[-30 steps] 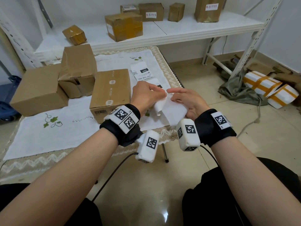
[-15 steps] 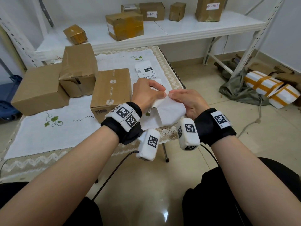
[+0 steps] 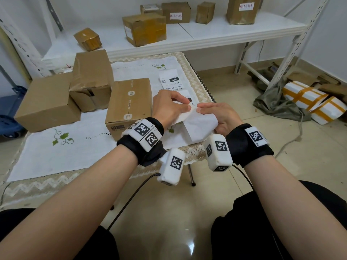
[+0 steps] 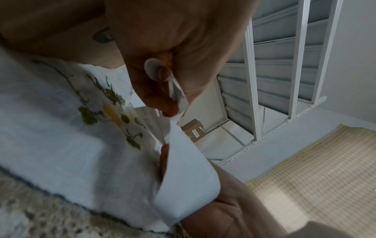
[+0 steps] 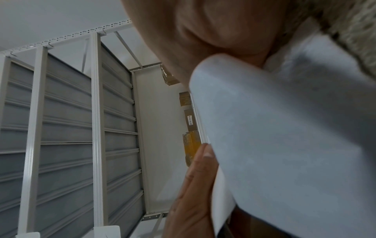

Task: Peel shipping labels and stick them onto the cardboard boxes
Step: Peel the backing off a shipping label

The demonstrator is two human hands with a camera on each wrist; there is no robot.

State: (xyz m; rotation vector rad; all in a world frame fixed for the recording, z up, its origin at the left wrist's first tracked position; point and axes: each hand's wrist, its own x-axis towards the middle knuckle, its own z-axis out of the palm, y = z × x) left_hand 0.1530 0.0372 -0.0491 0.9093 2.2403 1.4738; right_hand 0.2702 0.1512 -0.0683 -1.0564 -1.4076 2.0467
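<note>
Both hands hold a white shipping label sheet (image 3: 201,126) over the table's right front corner. My left hand (image 3: 169,107) pinches a corner of the sheet (image 4: 179,99) between thumb and finger. My right hand (image 3: 219,115) grips the sheet's right side, its white underside (image 5: 284,145) filling the right wrist view. A strip of printed labels (image 3: 170,80) lies on the cloth just beyond the hands. A brown cardboard box (image 3: 129,104) stands directly left of my left hand; two more boxes (image 3: 48,102) (image 3: 92,79) sit further left.
The table has a white embroidered cloth (image 3: 62,149) with a lace edge. Behind it a white shelf (image 3: 216,34) carries several cardboard boxes, some labelled. On the floor to the right lie a grey cloth heap (image 3: 276,106) and white taped parcels (image 3: 309,102).
The sheet has opened out a little between the hands, and my left thumb and finger have shifted along its upper corner. The boxes have not moved.
</note>
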